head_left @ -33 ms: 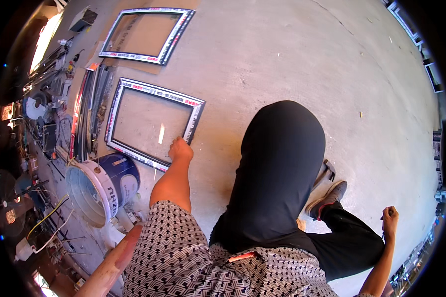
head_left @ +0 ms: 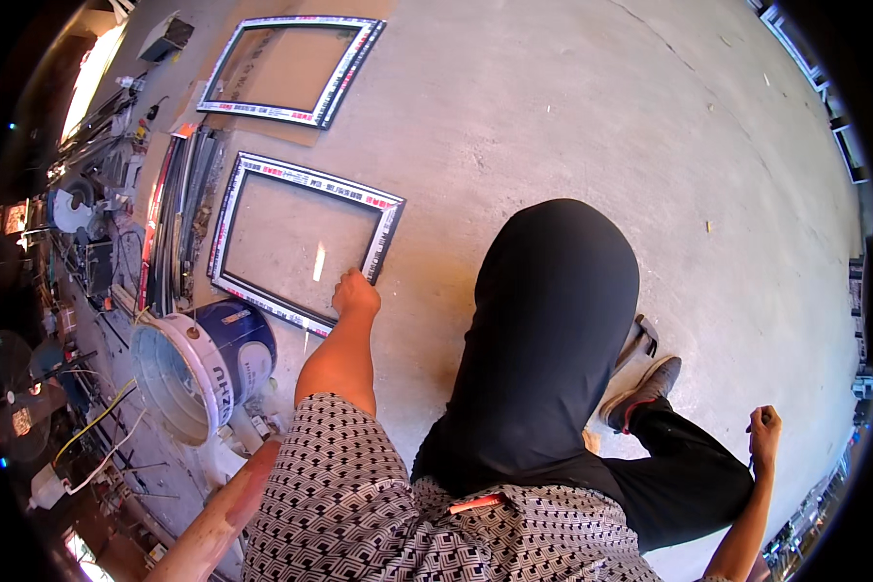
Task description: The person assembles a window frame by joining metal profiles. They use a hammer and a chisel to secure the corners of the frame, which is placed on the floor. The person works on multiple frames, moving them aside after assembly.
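Note:
A rectangular window frame [head_left: 310, 181], dark-edged and covered in white printed film, lies on the concrete floor ahead to the left. My left hand [head_left: 356, 294] is closed on its near right corner, and the fingers partly hide that corner. Out to the far right, beside my bent leg, my right hand [head_left: 764, 434] is closed. A small dark bit shows at its fingers, too little to name. A second, similar frame [head_left: 262, 110] lies farther off on a sheet of cardboard [head_left: 306, 132].
A blue and white bucket [head_left: 250, 349] lies on its side left of my forearm. Behind it are long strips [head_left: 177, 223], cables and tools. My raised knee [head_left: 558, 291] in black trousers stands mid-view; a shoe [head_left: 650, 391] rests to its right. More frames [head_left: 795, 44] line the far right.
The whole view has shifted very slightly; both hands and both frames keep their places.

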`<state>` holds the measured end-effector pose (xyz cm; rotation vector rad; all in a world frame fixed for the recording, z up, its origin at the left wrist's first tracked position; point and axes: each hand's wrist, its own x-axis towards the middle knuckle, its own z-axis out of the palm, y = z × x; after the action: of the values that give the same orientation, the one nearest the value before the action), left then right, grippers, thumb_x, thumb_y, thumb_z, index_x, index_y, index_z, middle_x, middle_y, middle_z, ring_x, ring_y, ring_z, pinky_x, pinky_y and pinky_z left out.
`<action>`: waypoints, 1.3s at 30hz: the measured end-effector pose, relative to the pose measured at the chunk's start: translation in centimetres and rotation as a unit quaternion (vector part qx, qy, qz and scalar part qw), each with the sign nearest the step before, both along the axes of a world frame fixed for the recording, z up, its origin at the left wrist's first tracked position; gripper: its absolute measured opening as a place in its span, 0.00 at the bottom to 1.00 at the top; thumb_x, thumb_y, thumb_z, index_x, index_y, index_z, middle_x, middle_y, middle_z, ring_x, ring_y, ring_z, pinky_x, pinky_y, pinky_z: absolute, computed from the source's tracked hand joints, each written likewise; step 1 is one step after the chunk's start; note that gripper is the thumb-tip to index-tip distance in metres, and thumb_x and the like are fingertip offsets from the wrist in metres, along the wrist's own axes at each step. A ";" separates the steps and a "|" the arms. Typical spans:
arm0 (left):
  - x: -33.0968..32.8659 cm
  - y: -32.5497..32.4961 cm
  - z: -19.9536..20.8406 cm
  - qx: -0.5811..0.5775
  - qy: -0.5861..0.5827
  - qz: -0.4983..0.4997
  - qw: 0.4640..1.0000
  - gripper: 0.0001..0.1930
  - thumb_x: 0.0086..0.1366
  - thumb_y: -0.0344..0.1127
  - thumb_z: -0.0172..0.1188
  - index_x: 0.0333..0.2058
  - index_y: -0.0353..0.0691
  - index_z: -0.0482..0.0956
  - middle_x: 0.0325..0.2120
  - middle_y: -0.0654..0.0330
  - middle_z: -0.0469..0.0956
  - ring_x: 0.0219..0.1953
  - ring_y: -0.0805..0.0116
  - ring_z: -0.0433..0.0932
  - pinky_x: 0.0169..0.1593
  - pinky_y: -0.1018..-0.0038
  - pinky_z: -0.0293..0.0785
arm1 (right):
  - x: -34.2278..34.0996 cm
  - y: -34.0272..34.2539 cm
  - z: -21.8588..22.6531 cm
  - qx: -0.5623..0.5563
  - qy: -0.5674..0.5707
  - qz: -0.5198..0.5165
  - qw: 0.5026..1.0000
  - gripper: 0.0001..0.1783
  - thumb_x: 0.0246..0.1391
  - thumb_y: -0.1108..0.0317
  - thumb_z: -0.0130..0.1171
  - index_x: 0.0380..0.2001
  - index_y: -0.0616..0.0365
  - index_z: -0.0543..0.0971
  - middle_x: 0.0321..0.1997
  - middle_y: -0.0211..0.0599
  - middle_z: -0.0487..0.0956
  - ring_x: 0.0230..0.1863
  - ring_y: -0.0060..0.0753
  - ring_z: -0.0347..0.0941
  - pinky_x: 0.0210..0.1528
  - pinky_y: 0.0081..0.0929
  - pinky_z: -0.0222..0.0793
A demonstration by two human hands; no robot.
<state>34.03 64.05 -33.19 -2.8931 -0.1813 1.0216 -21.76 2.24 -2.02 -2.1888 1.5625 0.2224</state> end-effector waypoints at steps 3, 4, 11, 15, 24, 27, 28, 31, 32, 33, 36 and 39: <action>0.2 0.7 0.5 -0.014 0.006 0.000 1.000 0.25 0.64 0.39 0.69 0.56 0.39 0.74 0.56 0.49 0.78 0.60 0.48 0.79 0.61 0.55 0.77 | 0.6 -0.1 -0.4 0.000 0.000 0.006 1.000 0.14 0.68 0.66 0.56 0.30 0.63 0.76 0.20 0.29 0.73 0.21 0.22 0.71 0.25 0.25 0.67; 0.2 1.1 0.6 -0.021 0.006 -0.001 1.000 0.26 0.63 0.40 0.70 0.56 0.39 0.74 0.56 0.49 0.78 0.60 0.48 0.79 0.61 0.55 0.77 | 0.8 -0.1 -0.4 -0.001 0.002 0.009 1.000 0.13 0.68 0.66 0.56 0.30 0.63 0.76 0.20 0.29 0.73 0.21 0.22 0.71 0.25 0.25 0.67; 0.9 4.2 1.1 -0.090 0.005 -0.025 0.996 0.28 0.60 0.44 0.74 0.54 0.38 0.75 0.54 0.46 0.81 0.57 0.48 0.81 0.58 0.57 0.77 | 1.4 -0.1 -0.9 -0.006 -0.031 0.019 0.999 0.13 0.68 0.66 0.56 0.29 0.63 0.76 0.20 0.28 0.72 0.21 0.21 0.70 0.25 0.25 0.67; 1.4 4.3 2.7 -0.116 0.041 -0.010 0.992 0.25 0.60 0.44 0.74 0.51 0.40 0.79 0.53 0.48 0.82 0.57 0.48 0.81 0.59 0.57 0.77 | 1.4 -0.2 -0.5 -0.005 -0.041 0.031 0.999 0.14 0.69 0.65 0.55 0.29 0.63 0.76 0.20 0.28 0.71 0.21 0.20 0.69 0.26 0.25 0.66; -0.1 2.1 8.3 -0.132 -0.031 -0.105 0.985 0.23 0.62 0.43 0.73 0.52 0.40 0.77 0.52 0.52 0.80 0.58 0.49 0.79 0.59 0.57 0.76 | 3.0 1.1 0.1 -0.021 -0.087 0.039 0.995 0.15 0.70 0.66 0.54 0.28 0.63 0.74 0.21 0.26 0.70 0.23 0.17 0.67 0.26 0.24 0.65; 0.5 -0.6 11.7 -0.170 -0.064 -0.130 0.975 0.22 0.62 0.42 0.72 0.49 0.40 0.76 0.51 0.53 0.80 0.56 0.48 0.79 0.58 0.56 0.76 | 3.1 0.9 0.3 -0.030 -0.099 0.041 0.994 0.15 0.70 0.66 0.55 0.28 0.63 0.74 0.20 0.27 0.70 0.23 0.18 0.67 0.26 0.24 0.65; 1.1 -1.5 12.8 -0.186 -0.084 -0.144 0.968 0.22 0.62 0.42 0.72 0.49 0.39 0.76 0.50 0.52 0.80 0.55 0.46 0.79 0.57 0.55 0.76 | 3.4 1.0 0.5 -0.042 -0.100 0.043 0.993 0.15 0.70 0.66 0.55 0.28 0.63 0.74 0.20 0.27 0.70 0.23 0.18 0.68 0.26 0.25 0.65; 2.5 -4.1 16.4 -0.224 -0.134 -0.171 0.950 0.21 0.62 0.43 0.73 0.47 0.39 0.76 0.46 0.50 0.80 0.51 0.44 0.80 0.54 0.54 0.75 | 4.9 2.3 1.2 -0.059 -0.105 0.045 0.992 0.15 0.69 0.66 0.56 0.29 0.64 0.74 0.20 0.31 0.72 0.23 0.21 0.70 0.27 0.27 0.67; 3.0 -5.2 17.3 -0.239 -0.144 -0.182 0.943 0.21 0.62 0.42 0.73 0.47 0.39 0.76 0.46 0.50 0.80 0.51 0.44 0.80 0.53 0.54 0.75 | 4.8 2.2 1.4 -0.062 -0.110 0.044 0.991 0.15 0.69 0.66 0.55 0.28 0.64 0.74 0.20 0.31 0.72 0.23 0.21 0.71 0.27 0.27 0.67; 3.7 -6.3 18.1 -0.254 -0.154 -0.194 0.935 0.21 0.62 0.42 0.73 0.47 0.39 0.76 0.45 0.50 0.80 0.51 0.44 0.80 0.53 0.54 0.76 | 4.6 2.0 1.4 -0.064 -0.116 0.043 0.990 0.15 0.69 0.66 0.55 0.28 0.64 0.74 0.20 0.31 0.73 0.23 0.21 0.71 0.27 0.27 0.67; 5.2 -9.5 20.5 -0.258 -0.189 -0.242 0.916 0.20 0.63 0.42 0.72 0.47 0.38 0.77 0.45 0.50 0.81 0.49 0.44 0.81 0.51 0.56 0.77 | 5.2 2.7 2.2 -0.073 -0.127 0.034 0.989 0.15 0.68 0.66 0.56 0.28 0.65 0.74 0.20 0.34 0.72 0.23 0.22 0.70 0.27 0.29 0.66; 6.6 -13.5 23.4 -0.299 -0.200 -0.267 0.894 0.19 0.63 0.41 0.72 0.46 0.37 0.77 0.43 0.50 0.81 0.48 0.44 0.81 0.50 0.55 0.77 | 5.5 3.5 2.9 -0.096 -0.123 0.037 0.987 0.14 0.66 0.67 0.57 0.29 0.66 0.74 0.19 0.37 0.71 0.23 0.23 0.66 0.27 0.32 0.65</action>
<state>40.64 50.57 -9.80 -3.3105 1.0308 0.4169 -16.28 5.71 0.84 -2.3192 1.4180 -0.1777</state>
